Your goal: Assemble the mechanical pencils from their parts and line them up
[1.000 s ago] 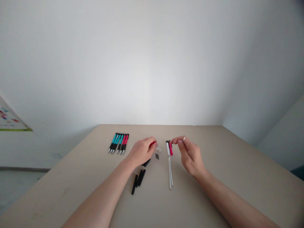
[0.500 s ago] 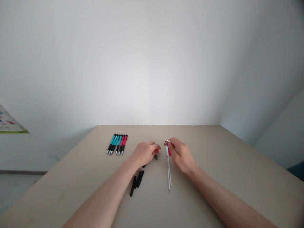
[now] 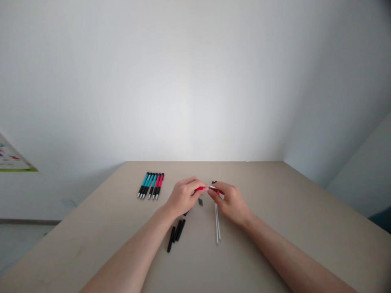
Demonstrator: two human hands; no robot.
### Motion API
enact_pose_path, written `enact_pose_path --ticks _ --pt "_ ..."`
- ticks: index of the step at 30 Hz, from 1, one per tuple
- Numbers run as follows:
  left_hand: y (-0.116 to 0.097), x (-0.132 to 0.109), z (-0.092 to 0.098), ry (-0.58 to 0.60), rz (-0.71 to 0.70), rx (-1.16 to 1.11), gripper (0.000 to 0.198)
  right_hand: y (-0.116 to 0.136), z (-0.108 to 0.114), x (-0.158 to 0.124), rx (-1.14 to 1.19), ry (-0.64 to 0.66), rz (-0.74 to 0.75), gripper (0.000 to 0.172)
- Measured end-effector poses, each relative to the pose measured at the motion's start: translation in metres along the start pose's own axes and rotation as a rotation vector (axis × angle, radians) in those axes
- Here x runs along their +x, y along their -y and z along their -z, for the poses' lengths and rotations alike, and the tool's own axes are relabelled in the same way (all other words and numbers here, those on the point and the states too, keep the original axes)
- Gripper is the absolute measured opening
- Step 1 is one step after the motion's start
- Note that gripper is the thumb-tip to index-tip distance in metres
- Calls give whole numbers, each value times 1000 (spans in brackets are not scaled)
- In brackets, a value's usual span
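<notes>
A pale, plain wall point(image 3: 195, 101) fills the upper part of the frame, and a beige table point(image 3: 250, 260) spreads across the lower part. At the left edge hangs part of a poster point(image 3: 12, 160) with a green border; its coloured marks are too small to read. A dark blue thing point(image 3: 381, 221) shows at the right edge.

Left of centre, six pens point(image 3: 152, 185) lie side by side, teal and red with black grips and silver tips. One teal pen carries a small pale mark, too small to read.

In the middle of the frame, the left hand point(image 3: 182, 198) is pinched on a red barrel point(image 3: 200, 188), mostly covered by the fingers. Facing it, the right hand point(image 3: 231, 202) has thumb and fingers closed on a thin refill point(image 3: 211, 187), whose shiny end points at the barrel; whether the two touch cannot be told.

Below the hands lie small dark pieces point(image 3: 200, 202). Lower, several black tubes point(image 3: 180, 230) lie near the left forearm, one partly hidden by the wrist. Two white sticks point(image 3: 217, 228) run down the table beside the right hand, which hides their upper ends.
</notes>
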State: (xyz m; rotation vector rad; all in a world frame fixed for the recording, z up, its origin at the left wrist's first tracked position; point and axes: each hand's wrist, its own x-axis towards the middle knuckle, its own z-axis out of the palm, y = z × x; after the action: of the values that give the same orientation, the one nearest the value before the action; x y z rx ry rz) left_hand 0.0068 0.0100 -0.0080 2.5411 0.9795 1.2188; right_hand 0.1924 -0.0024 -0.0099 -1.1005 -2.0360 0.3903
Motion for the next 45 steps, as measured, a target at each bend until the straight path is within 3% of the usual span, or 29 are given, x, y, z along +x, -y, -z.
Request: enact_pose_path --ticks 9,13,21,26,30,37,45 --pt "-4 0 2 9 78 -31 22 0 0 -2 59 -72 -8 30" --pt "-2 -1 2 79 102 40 22 5 4 -2 63 -105 57 27" --pt "-9 2 5 238 -2 158 26 7 5 -1 6 -36 145 28" --pt "-11 1 4 243 33 42 24 8 6 -1 2 -33 101 31" --pt "-15 2 5 202 131 -53 22 12 9 -2 92 -133 70 36" --pt "-16 1 7 222 172 -72 19 9 10 -6 207 -388 38 34" --pt "-17 1 6 234 175 -56 18 8 1 -9 369 -365 130 26"
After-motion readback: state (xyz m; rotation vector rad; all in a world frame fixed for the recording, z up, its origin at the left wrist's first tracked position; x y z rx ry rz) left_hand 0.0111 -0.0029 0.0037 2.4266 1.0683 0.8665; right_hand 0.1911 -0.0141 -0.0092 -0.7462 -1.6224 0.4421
